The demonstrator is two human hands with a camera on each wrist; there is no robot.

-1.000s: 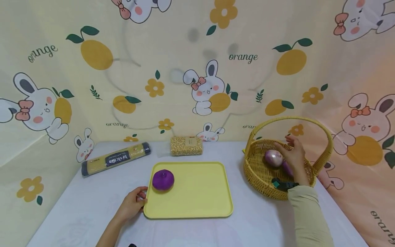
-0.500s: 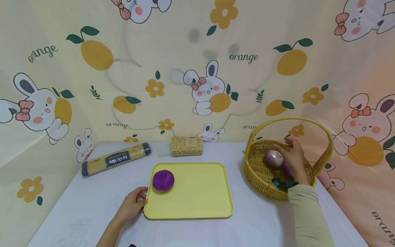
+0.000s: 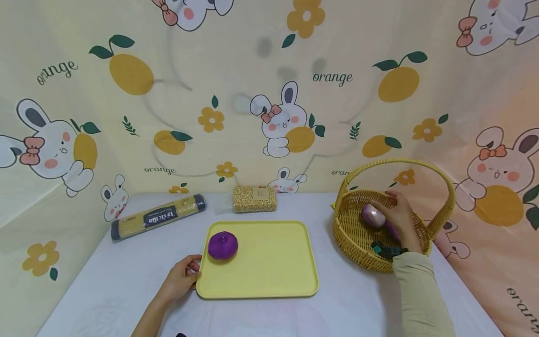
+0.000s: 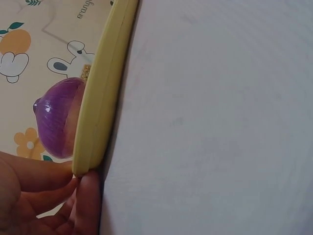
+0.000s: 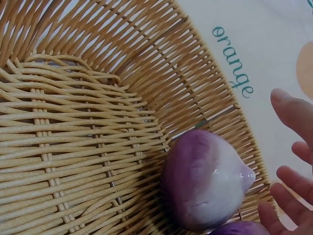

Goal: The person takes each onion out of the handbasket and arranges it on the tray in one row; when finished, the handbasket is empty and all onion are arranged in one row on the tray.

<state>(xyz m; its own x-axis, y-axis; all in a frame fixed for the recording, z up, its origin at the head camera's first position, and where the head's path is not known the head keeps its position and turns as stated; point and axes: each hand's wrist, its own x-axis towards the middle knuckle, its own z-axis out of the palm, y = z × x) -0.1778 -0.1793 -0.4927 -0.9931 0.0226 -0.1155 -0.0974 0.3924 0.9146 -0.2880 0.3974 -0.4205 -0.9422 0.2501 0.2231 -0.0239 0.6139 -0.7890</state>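
Observation:
A yellow tray (image 3: 273, 262) lies mid-table with a dark purple onion (image 3: 222, 245) on its left part. My left hand (image 3: 184, 276) pinches the tray's near left corner; in the left wrist view, thumb and fingers (image 4: 85, 196) clamp the rim (image 4: 98, 112) beside that onion (image 4: 56, 117). At the right stands a wicker basket (image 3: 351, 241) holding a pale purple onion (image 3: 371, 216). My right hand (image 3: 400, 214) reaches into it, fingers spread just over the pale onion (image 5: 203, 178). The fingertips (image 5: 293, 112) stay clear of it. Another purple piece (image 5: 239, 228) lies partly hidden beneath.
A long pasta packet (image 3: 157, 216) lies at the back left and a block of grain (image 3: 254, 199) behind the tray. The basket's tall handle (image 3: 400, 162) arches over my right hand. Printed cloth walls close in the table on three sides.
My right hand has sunk a little lower over the pale onion in the basket. The left hand, the tray and the dark onion have not moved.

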